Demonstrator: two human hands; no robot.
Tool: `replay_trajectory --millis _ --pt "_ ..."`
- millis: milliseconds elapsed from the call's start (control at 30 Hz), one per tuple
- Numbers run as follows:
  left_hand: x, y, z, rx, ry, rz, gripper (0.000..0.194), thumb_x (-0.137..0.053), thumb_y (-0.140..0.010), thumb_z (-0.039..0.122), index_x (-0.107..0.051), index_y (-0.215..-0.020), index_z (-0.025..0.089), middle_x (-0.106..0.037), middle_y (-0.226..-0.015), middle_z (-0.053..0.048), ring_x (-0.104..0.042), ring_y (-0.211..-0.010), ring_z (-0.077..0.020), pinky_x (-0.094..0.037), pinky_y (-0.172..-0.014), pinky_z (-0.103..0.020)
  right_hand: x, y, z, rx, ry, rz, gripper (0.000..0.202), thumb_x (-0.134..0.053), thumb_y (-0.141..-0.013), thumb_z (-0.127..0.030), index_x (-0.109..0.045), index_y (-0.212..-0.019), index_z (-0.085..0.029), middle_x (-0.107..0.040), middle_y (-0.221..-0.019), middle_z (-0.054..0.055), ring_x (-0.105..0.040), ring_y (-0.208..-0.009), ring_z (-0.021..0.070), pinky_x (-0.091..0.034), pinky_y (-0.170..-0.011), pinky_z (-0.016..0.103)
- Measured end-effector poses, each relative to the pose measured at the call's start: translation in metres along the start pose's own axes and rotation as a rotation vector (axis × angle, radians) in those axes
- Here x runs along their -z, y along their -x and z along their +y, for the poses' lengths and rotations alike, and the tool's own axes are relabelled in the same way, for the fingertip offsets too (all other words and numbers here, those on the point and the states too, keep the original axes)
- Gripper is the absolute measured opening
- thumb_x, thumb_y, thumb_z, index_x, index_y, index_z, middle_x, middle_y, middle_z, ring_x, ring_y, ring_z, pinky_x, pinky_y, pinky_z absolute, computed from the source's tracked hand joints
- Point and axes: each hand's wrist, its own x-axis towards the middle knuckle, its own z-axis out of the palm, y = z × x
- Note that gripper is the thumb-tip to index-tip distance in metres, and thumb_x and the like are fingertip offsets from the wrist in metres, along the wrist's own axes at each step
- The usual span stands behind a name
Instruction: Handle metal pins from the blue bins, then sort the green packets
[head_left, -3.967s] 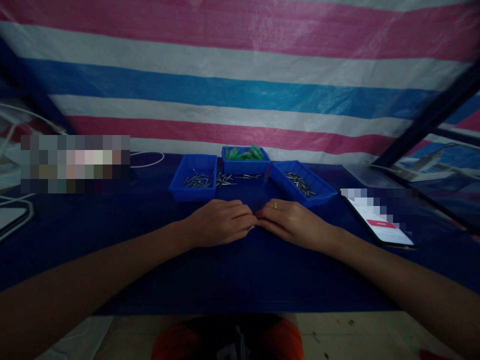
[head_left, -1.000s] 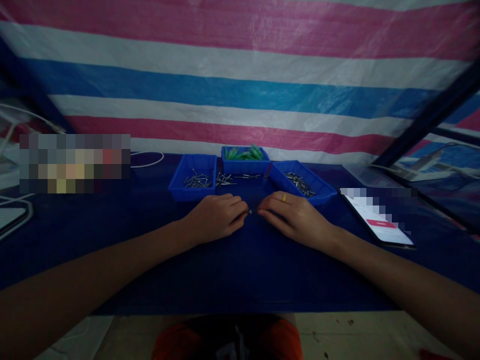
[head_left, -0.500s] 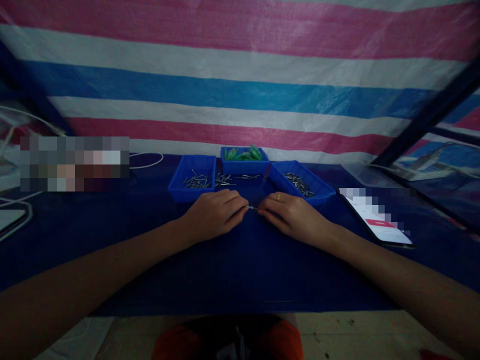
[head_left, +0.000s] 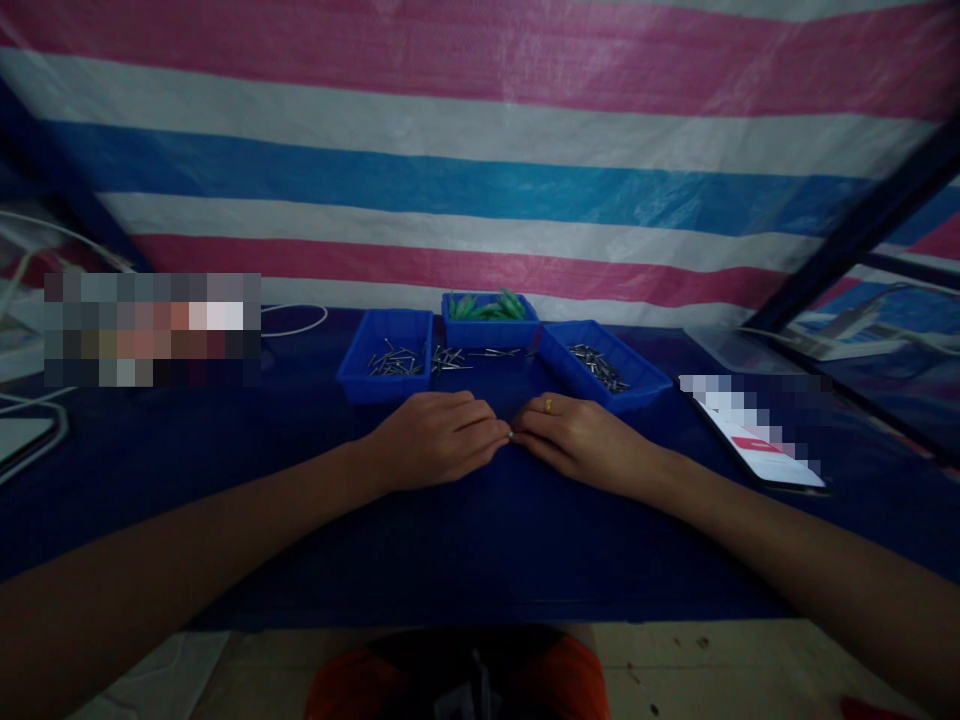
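My left hand (head_left: 450,437) and my right hand (head_left: 581,437) meet fingertip to fingertip over the blue table (head_left: 480,550). Both are pinched closed around a small metal piece (head_left: 511,435), of which only a bright bit shows between them. A ring is on my right hand. Beyond my left hand a blue bin (head_left: 352,362) holds thin metal pieces, and beyond my right hand another blue bin (head_left: 645,385) holds more of them. Several loose metal pieces (head_left: 450,358) lie between the bins.
A third blue bin (head_left: 491,333) with green items (head_left: 487,307) stands at the back, before a striped sheet (head_left: 480,190). At the right lies a phone (head_left: 765,455). A white cable (head_left: 300,310) and a blurred-out area are at the left, with a device (head_left: 26,440) at the edge.
My hands have come closer together and slightly nearer to me. The metal piece, which showed between the fingertips before, is now almost covered.
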Motion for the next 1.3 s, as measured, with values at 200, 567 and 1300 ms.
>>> replay_trajectory --millis 200,567,1300 --pt "0.003 0.001 0.001 0.029 -0.025 -0.001 0.016 -0.046 -0.089 0.022 -0.06 -0.091 0.015 -0.063 -0.08 -0.001 -0.058 -0.073 -0.0117 -0.046 -0.065 -0.022 0.0 -0.003 0.001 -0.024 0.019 0.028 0.025 -0.04 -0.093 -0.025 -0.061 -0.091 -0.011 -0.06 -0.082 0.007 -0.056 -0.077 0.0167 -0.046 -0.072 0.029" --pt "-0.004 -0.001 -0.004 0.275 0.141 -0.283 0.016 -0.045 -0.088 0.023 -0.059 -0.086 0.015 -0.062 -0.079 -0.002 -0.058 -0.073 -0.0128 -0.043 -0.064 -0.023 0.007 -0.001 0.005 -0.014 -0.015 0.168 0.022 -0.042 -0.092 -0.025 -0.061 -0.093 -0.014 -0.062 -0.085 0.007 -0.056 -0.082 0.0163 -0.047 -0.077 0.031" --pt "-0.006 0.0 -0.004 0.299 0.245 -0.16 0.019 -0.045 -0.09 0.027 -0.058 -0.099 0.015 -0.062 -0.091 -0.003 -0.06 -0.083 -0.0128 -0.047 -0.072 -0.022 0.001 -0.002 0.002 -0.093 -0.013 0.004 0.022 -0.042 -0.092 -0.023 -0.062 -0.092 -0.013 -0.06 -0.082 0.007 -0.057 -0.076 0.0154 -0.045 -0.071 0.028"
